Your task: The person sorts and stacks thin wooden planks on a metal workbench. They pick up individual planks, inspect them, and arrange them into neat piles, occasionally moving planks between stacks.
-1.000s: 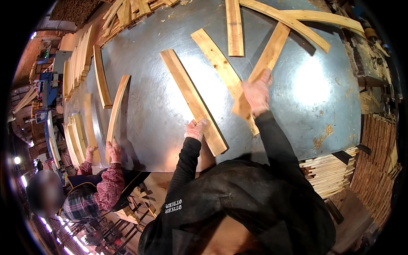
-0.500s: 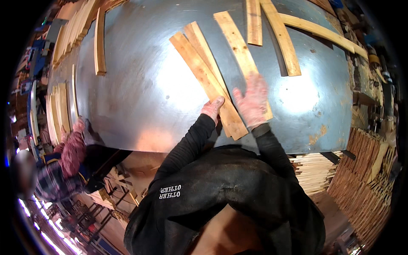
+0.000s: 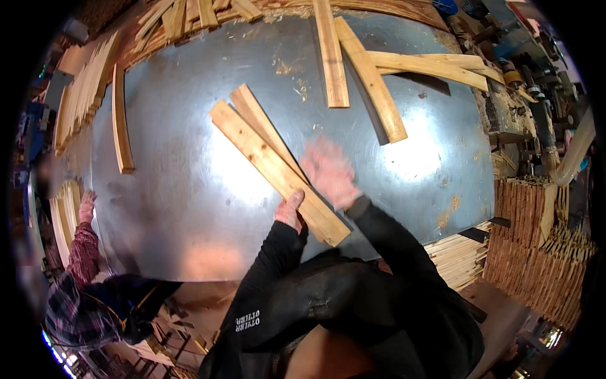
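Note:
My left hand is closed around the near part of a knotty wooden board, thumb on top. A second wooden board lies partly under it, fanned out to the right at the far end. An edge of wood also shows beneath the near end, but how many boards are stacked there I cannot tell. My right hand is just right of these boards over the metal table. It is blurred by motion, its fingers look stretched out, and nothing shows in it.
Several loose boards lie at the far right of the table. One narrow board lies at the left, near stacked boards. Another person's hand is at the left edge. Stacked wood stands at right; offcuts lie beyond the table.
The board under my right hand has left its place at the right; a similar knotty board now tops those in my left hand. My right hand is off it. The view has shifted.

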Demonstrator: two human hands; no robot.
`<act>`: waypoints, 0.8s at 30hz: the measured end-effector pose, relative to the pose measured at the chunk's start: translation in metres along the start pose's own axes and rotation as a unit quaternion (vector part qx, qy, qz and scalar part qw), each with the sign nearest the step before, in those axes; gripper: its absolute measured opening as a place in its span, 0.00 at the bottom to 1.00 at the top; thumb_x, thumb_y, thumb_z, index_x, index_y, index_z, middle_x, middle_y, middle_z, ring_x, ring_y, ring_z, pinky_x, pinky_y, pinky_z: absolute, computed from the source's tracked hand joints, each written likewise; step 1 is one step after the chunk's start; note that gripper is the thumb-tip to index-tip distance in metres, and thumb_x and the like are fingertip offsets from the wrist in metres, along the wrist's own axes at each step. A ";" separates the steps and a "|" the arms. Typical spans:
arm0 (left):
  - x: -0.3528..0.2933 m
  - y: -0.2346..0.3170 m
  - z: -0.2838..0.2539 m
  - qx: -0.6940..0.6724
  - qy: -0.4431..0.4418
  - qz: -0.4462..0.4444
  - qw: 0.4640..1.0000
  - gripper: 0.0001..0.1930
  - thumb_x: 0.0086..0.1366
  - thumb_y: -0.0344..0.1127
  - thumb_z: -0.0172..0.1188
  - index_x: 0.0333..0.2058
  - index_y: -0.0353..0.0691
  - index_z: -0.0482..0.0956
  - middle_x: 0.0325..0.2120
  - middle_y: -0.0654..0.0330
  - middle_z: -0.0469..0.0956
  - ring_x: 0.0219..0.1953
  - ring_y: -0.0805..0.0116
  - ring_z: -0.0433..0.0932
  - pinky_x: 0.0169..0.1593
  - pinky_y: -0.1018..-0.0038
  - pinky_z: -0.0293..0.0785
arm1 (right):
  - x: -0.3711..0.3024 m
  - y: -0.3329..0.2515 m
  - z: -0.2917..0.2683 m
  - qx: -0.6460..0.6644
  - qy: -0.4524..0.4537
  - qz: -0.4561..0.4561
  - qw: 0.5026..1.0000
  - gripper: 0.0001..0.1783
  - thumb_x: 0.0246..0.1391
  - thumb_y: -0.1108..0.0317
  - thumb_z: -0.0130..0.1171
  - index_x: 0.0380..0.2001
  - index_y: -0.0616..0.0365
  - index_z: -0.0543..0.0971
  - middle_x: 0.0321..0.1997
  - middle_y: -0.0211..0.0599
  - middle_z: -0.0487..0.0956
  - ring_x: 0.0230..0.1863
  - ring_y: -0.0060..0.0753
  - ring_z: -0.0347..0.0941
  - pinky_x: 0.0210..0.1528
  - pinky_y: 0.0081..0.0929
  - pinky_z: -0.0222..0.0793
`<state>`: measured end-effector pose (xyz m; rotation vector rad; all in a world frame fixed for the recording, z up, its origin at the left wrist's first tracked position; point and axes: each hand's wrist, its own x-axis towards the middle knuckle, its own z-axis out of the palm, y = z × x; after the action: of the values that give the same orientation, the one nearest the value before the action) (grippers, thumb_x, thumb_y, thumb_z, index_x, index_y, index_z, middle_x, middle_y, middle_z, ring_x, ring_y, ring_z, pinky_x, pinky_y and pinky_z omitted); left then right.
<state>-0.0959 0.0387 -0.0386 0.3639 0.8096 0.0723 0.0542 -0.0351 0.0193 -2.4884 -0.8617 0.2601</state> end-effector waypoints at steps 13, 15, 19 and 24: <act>0.025 -0.003 0.016 0.000 0.038 0.028 0.999 0.31 0.63 0.47 0.63 0.60 0.41 0.66 0.52 0.58 0.74 0.54 0.58 0.73 0.58 0.58 0.71 | 0.086 0.043 -0.029 0.127 -0.020 0.089 0.988 0.31 0.47 0.59 0.63 0.55 0.56 0.69 0.59 0.50 0.70 0.60 0.54 0.66 0.60 0.46 0.65; 0.026 0.003 0.022 -0.118 0.028 0.053 0.991 0.31 0.65 0.48 0.61 0.62 0.39 0.64 0.56 0.54 0.72 0.57 0.56 0.72 0.61 0.58 0.68 | 0.004 0.032 -0.037 0.026 -0.102 -0.003 0.994 0.38 0.48 0.56 0.61 0.63 0.50 0.65 0.66 0.51 0.63 0.63 0.57 0.62 0.61 0.50 0.64; 0.027 0.003 0.014 -0.028 -0.028 0.078 0.996 0.29 0.67 0.46 0.60 0.62 0.38 0.65 0.58 0.56 0.70 0.60 0.55 0.68 0.64 0.56 0.63 | -0.054 0.040 -0.048 0.011 -0.238 -0.097 0.966 0.39 0.50 0.49 0.62 0.64 0.47 0.64 0.68 0.52 0.61 0.66 0.52 0.61 0.66 0.46 0.59; 0.021 0.008 0.030 0.032 0.104 0.121 0.987 0.30 0.60 0.38 0.67 0.58 0.34 0.67 0.50 0.55 0.74 0.52 0.58 0.73 0.59 0.59 0.68 | 0.088 0.059 -0.059 -0.110 0.011 0.066 0.992 0.52 0.48 0.45 0.65 0.70 0.54 0.53 0.70 0.52 0.60 0.70 0.49 0.57 0.69 0.43 0.55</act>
<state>-0.0591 0.0416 -0.0314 0.5207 0.9728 0.3165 0.1735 -0.0431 0.0387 -2.7529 -0.7537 0.1905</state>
